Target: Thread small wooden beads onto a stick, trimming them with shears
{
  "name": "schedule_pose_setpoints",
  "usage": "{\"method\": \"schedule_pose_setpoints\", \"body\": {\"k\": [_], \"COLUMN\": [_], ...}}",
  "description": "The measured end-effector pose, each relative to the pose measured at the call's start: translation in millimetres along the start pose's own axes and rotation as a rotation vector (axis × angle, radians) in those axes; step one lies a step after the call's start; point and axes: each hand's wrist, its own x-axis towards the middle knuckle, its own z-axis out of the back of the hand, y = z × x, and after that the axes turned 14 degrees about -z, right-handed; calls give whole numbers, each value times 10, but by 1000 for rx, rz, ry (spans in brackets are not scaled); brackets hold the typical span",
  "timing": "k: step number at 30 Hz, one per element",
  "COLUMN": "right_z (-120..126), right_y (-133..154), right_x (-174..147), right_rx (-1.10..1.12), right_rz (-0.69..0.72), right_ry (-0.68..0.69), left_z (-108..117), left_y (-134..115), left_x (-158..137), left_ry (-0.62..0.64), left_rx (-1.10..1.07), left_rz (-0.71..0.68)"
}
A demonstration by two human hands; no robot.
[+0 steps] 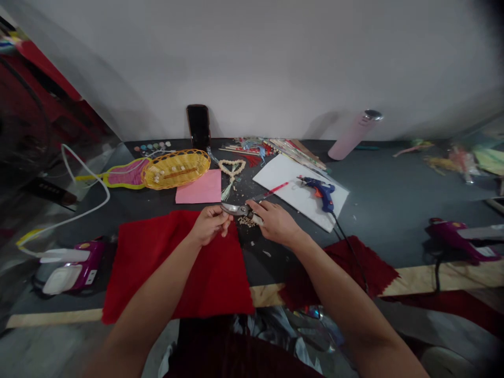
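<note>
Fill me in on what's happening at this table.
A person's right hand grips metal shears, their blades at the fingertips of the left hand; anything pinched there is too small to make out. Small pale pieces lie heaped by the shears. A blue glue gun rests on a white board.

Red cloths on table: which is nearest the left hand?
The large bright red cloth beneath the left hand; the smaller dark red cloth lies right, under a black cord.
</note>
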Motion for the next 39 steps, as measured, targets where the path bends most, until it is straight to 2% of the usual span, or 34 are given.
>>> {"method": "schedule_pose_setpoints", "body": {"k": [8, 15, 23, 27, 31, 34, 36, 39], "right_z": [-11, -1, 47, 47, -35, -77, -82, -78], "right_y": [-29, -11, 97, 148, 17, -127, -196, -247], "right_x": [-1, -14, -22, -30, 9, 52, 70, 78], "right_rx": [-12, 3, -60, -81, -89, -58, -37, -30], "right_rz": [-6, -11, -56, -18, -125, -281, -369, -423], "right_ry": [-13, -13, 11, -57, -143, -201, -220, -216], "left_z": [-8, -35, -28, -18, -27, -29, -27, -24], "left_y": [24, 17, 83, 101, 71, 64, 69, 77], "left_x": [20, 4, 7, 22, 39, 51, 58, 63], "left_ry": [5, -27, -84, -83, -54, -54, -51, -44], "left_rx": [82, 292, 222, 194, 267, 318, 321, 306], "left_rz": [-67, -203, -186, -145, -104, -98, -95, -93]}}
